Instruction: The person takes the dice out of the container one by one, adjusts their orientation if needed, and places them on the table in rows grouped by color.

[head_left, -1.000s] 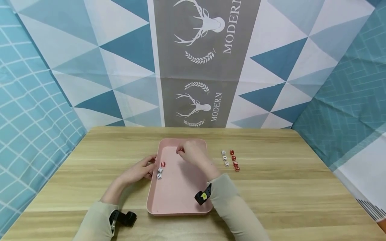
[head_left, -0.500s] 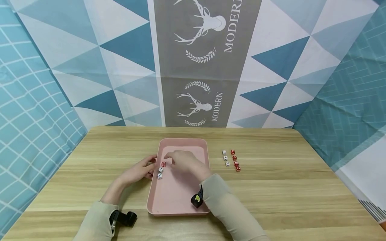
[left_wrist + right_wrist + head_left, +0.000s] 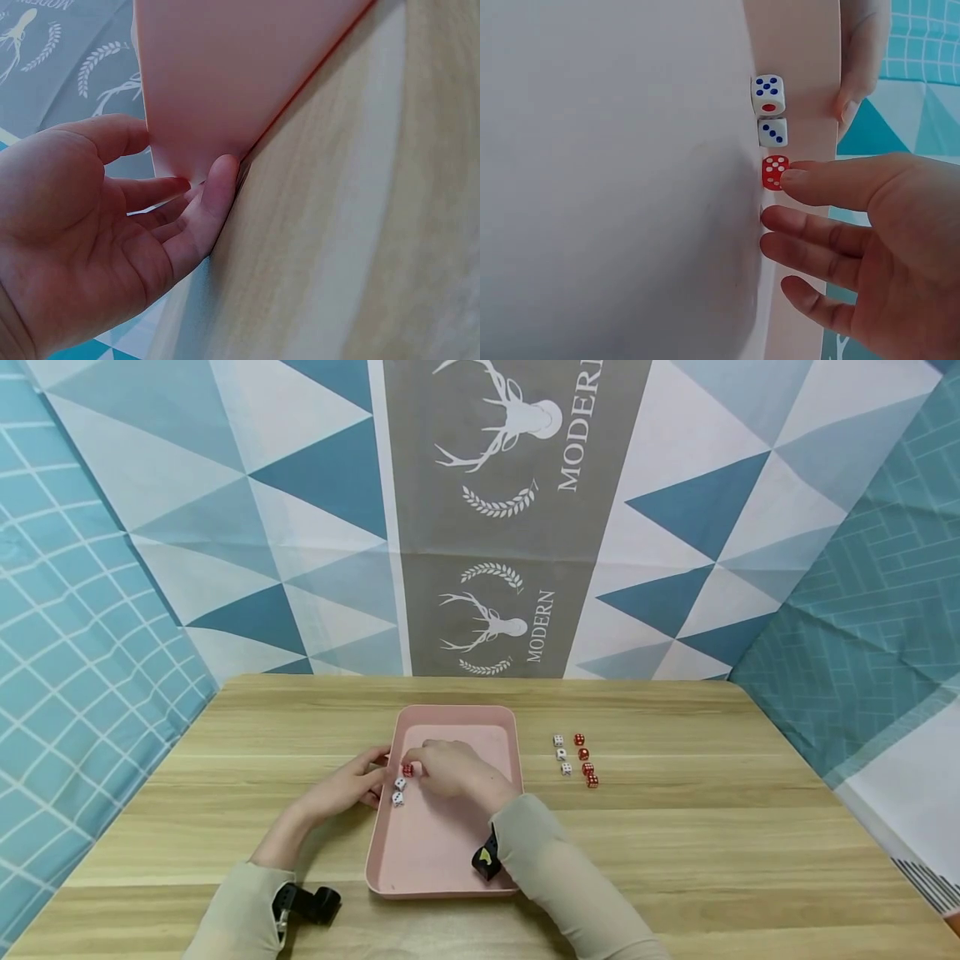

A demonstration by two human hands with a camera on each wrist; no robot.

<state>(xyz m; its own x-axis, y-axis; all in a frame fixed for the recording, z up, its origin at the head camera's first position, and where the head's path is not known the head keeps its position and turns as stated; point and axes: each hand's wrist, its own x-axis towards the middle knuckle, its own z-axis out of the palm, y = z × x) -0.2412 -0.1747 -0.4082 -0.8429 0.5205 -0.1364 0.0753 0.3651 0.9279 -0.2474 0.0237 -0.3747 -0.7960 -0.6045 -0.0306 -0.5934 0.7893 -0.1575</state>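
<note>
My left hand (image 3: 347,787) rests against the outer left wall of a pink tray (image 3: 442,860). In the left wrist view its thumb and fingertips touch the tray's wall, loosely bent. My right hand (image 3: 457,770) is inside the tray at the left wall. A red die (image 3: 775,172) sits there by its fingers; in the right wrist view the thumb overlaps the die's edge, while the index fingertip is a little apart from it. Two white dice (image 3: 769,95) line up with the red one along the same wall.
Right of the tray, a column of white dice (image 3: 562,754) stands beside a column of red dice (image 3: 583,754) on the wooden table (image 3: 712,827). A patterned cloth (image 3: 487,527) hangs behind the table.
My right hand has come from the tray's far middle to the left and nearer, reaching the red die. The left hand stays in place.
</note>
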